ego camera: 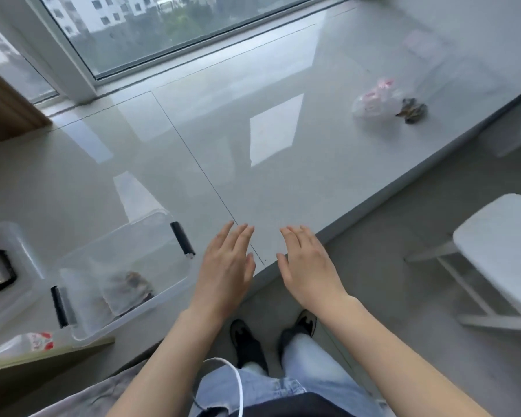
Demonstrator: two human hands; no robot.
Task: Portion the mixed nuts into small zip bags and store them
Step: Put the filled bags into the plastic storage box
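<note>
Step in hand, as judged: fetching the remaining bag of mixed nuts for the clear storage bin. Bag lying on the grey counter, far to the right and well apart from both hands; a dark clump of nuts showing at its right end, seal condition too blurred to tell. Bin at near left, open-topped, already holding at least one filled zip bag against its near wall. Lid with black clasp set down just left of the bin.

Recommended handling: reach with the right hand, check the zip strip is pressed closed along its full length before lifting, lift by the body rather than a corner to avoid spilling, lay flat beside the bag already in the bin.

Left hand: palm down, fingers straight and together, hovering over the counter's near edge, holding nothing. Right hand: same posture, fingers extended and slightly spread, empty, just beside the left. Contact with the counter: cannot tell.
</note>
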